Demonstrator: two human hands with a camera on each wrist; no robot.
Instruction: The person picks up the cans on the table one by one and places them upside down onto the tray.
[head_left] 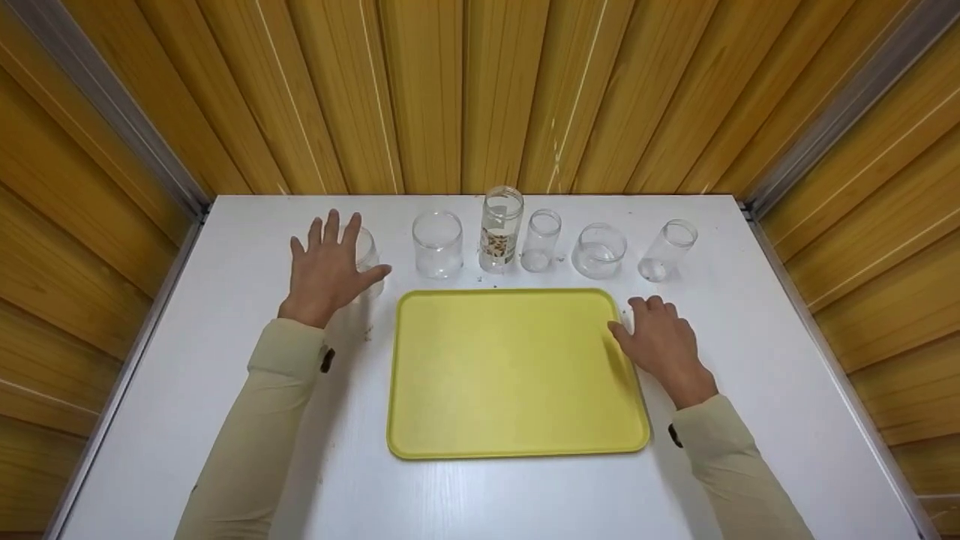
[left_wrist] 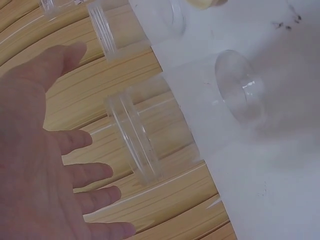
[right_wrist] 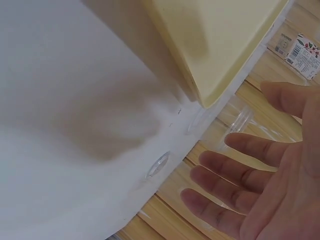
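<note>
My left hand [head_left: 326,274] has its fingers spread beside the leftmost clear jar [head_left: 367,251] and partly hides it in the head view. In the left wrist view, a gap shows between that hand [left_wrist: 40,160] and the upright clear jar [left_wrist: 150,132]. Over the right edge of a yellow tray [head_left: 517,375] hovers my right hand [head_left: 664,341], fingers loosely bent and nothing in them. The right wrist view shows its palm [right_wrist: 280,195] and relaxed fingers, with the tray corner [right_wrist: 205,97] nearby.
Along the table's back edge stand a wide clear jar [head_left: 438,247], a tall jar with a printed label [head_left: 496,244], a slim jar [head_left: 541,244], a low wide jar [head_left: 599,251] and another slim jar [head_left: 666,251]. Wood-patterned panels [head_left: 420,97] enclose the white table [head_left: 450,499].
</note>
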